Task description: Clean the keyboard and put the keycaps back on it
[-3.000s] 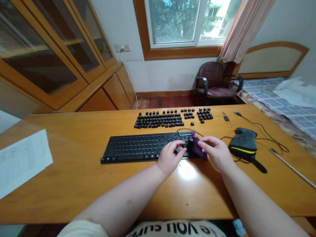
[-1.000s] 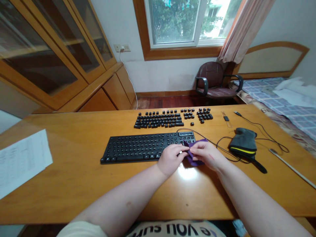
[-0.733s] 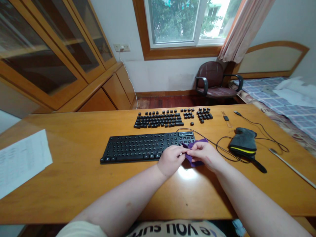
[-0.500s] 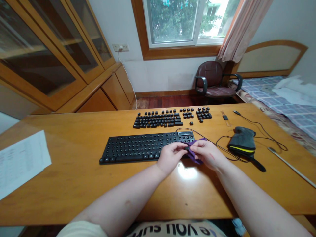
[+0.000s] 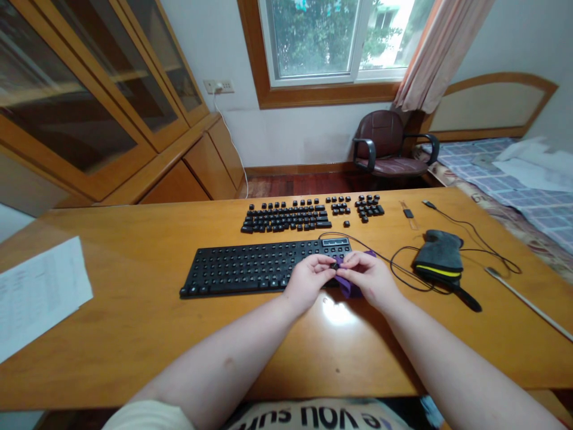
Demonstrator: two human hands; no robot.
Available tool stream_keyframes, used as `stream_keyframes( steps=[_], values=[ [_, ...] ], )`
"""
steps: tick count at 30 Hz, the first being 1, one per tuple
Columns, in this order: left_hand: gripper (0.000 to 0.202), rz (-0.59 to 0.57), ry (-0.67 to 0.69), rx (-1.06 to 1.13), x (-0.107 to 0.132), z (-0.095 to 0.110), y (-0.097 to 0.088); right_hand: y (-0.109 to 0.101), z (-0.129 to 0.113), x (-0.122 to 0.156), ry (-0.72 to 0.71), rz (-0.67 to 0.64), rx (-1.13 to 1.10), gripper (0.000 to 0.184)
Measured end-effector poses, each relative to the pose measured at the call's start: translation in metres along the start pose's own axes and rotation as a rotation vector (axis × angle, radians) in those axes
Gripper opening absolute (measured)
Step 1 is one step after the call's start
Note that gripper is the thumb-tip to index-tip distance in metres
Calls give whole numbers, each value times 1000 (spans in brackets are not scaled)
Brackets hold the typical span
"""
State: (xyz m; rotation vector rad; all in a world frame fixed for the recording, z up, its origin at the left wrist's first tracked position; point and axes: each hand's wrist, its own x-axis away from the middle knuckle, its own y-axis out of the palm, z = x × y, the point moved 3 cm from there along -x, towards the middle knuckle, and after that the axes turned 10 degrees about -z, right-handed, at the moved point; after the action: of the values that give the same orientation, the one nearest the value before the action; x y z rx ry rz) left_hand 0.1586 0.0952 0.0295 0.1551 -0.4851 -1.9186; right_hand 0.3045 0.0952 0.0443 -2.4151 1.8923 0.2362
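Between the fingertips of my left hand (image 5: 310, 279) is a small black keycap (image 5: 333, 266), pinched over the right end of the keyboard. My right hand (image 5: 369, 276) is closed on a purple cloth (image 5: 348, 286), its fingertips touching the keycap's right side. Part of the cloth hangs below the fingers; the rest is hidden by the hand. Under and left of my hands lies the black keyboard (image 5: 242, 269), most of its keycaps off and the switches showing. A few caps remain along its bottom row. Behind it, loose keycaps (image 5: 286, 218) lie in rows laid out like a keyboard.
To the right sit a grey glove-like cloth item (image 5: 439, 254) with a yellow edge, a black cable (image 5: 474, 224), a wire keycap puller (image 5: 407, 213) and a white stick-like item (image 5: 532, 301). Papers (image 5: 42, 292) lie on the desk's left side. An office chair (image 5: 387, 143) stands beyond the desk.
The keycap and both pairs of fingertips have shifted slightly left and up. The purple cloth has folded differently, and more of the keycap shows.
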Motion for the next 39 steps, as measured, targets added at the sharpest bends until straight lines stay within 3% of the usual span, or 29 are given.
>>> stream_keyframes(
  steps=[3, 7, 12, 17, 20, 28, 36, 39],
  values=[
    [31, -26, -16, -40, 1, -3, 2, 0, 1, 1, -39, 6, 50, 15],
    [30, -22, -19, -70, 3, -5, 5, 1, 0, 1, 9, 16, 35, 15],
    [32, -25, 10, -36, 5, -1, 6, 1, -6, 0, 57, -70, -66, 21],
    [35, -59, 81, -66, 4, 7, 6, -7, 2, 2, 237, 68, -229, 27],
    [36, -41, 55, -97, 3, 7, 4, -8, 7, 3, 290, 110, -296, 30],
    [37, -26, 31, -119, 2, 2, 2, 3, 2, 3, 285, -50, -269, 26],
    [18, 49, 118, -296, 1, 2, -5, 10, 1, 3, 195, 4, -134, 28],
    [21, 60, 65, -206, 1, 1, -5, 9, 5, 6, 218, -9, -99, 32]
  ],
)
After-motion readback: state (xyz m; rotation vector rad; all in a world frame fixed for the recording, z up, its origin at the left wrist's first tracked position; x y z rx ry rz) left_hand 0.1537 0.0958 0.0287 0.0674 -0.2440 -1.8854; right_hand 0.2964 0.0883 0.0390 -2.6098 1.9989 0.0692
